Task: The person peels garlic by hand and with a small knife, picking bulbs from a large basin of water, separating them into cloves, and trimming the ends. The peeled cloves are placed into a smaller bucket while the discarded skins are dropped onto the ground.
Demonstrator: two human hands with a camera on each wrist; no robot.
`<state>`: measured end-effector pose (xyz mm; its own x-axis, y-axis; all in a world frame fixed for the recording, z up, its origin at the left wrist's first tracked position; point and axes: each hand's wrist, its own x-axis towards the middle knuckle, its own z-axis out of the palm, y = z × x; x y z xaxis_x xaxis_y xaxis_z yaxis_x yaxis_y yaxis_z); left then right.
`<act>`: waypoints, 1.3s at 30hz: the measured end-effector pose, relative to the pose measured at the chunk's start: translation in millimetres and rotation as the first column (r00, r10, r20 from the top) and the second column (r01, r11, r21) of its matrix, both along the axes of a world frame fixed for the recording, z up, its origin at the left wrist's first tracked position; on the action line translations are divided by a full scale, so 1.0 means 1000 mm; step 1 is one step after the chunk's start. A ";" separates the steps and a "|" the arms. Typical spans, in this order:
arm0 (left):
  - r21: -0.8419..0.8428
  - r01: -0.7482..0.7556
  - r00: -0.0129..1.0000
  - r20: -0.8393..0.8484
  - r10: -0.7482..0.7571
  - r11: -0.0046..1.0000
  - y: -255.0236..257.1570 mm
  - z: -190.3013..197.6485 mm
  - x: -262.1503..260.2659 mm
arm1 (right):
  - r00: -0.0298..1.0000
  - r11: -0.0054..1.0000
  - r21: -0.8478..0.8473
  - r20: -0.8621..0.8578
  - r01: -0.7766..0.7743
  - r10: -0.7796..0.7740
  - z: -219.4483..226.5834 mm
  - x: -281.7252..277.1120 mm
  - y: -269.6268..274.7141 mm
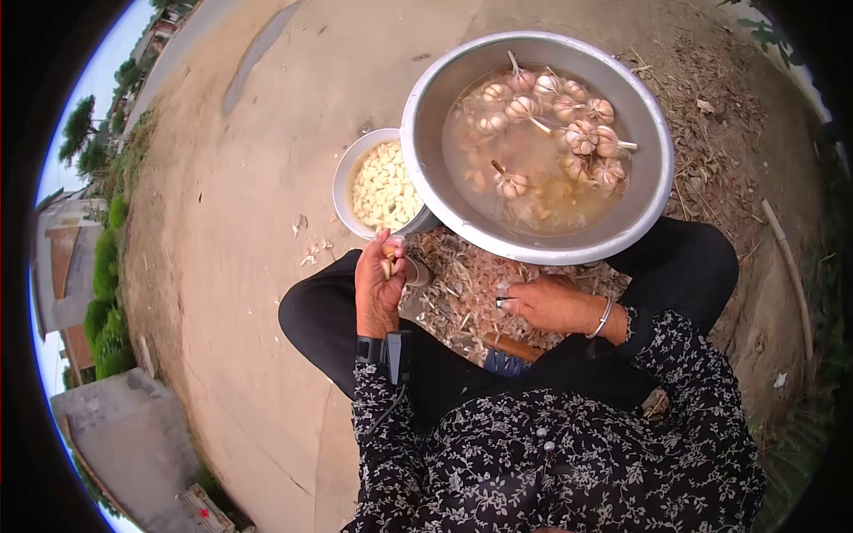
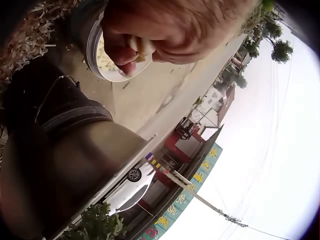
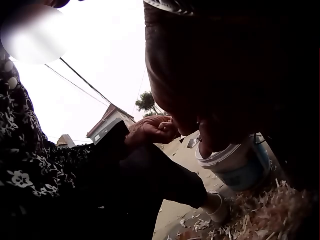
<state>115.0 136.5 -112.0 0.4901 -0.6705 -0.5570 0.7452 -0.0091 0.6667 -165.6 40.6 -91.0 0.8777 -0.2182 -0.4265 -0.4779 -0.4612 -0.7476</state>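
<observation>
My left hand (image 1: 380, 275) is raised near the rim of the bucket and holds pale garlic cloves (image 1: 388, 266) in its curled fingers. Peeled cloves (image 1: 388, 188) fill the white bucket (image 1: 341, 191) just beyond it. My right hand (image 1: 555, 302), in front of the big basin, has its thumb and fingers pinched together on a small shiny, blade-like piece (image 3: 192, 143); its exact kind I cannot tell. Whole garlic bulbs (image 1: 582, 138) float in cloudy water in the metal basin (image 1: 653, 178), above and beyond the right hand.
Dry garlic skins (image 1: 458, 289) cover the ground between the knees, under the basin. A brown wooden piece (image 1: 513, 346) lies close to the lap, beside something blue (image 1: 505, 362). A stick (image 1: 789, 266) lies at the right. Concrete ground (image 1: 240, 266) stretches to the left.
</observation>
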 end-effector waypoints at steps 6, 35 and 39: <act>-0.003 0.034 0.989 -0.147 -0.035 0.999 0.022 0.029 -0.054 | 0.986 0.996 0.008 0.142 0.091 -0.092 0.006 0.000 0.002; 0.284 0.396 0.762 0.429 -0.485 0.873 0.052 0.047 -0.142 | 0.926 0.914 -0.405 0.339 -0.014 0.164 0.023 -0.008 0.029; 0.378 0.384 0.822 0.275 -0.498 0.842 0.050 0.053 -0.148 | 0.863 0.938 -0.347 0.469 -0.015 0.187 0.004 -0.010 0.035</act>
<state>-32.8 186.4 -58.7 0.3796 -0.6943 -0.6114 0.3294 -0.5161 0.7906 -175.4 75.6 -87.2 0.9763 -0.1649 0.1405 -0.0284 -0.7404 -0.6716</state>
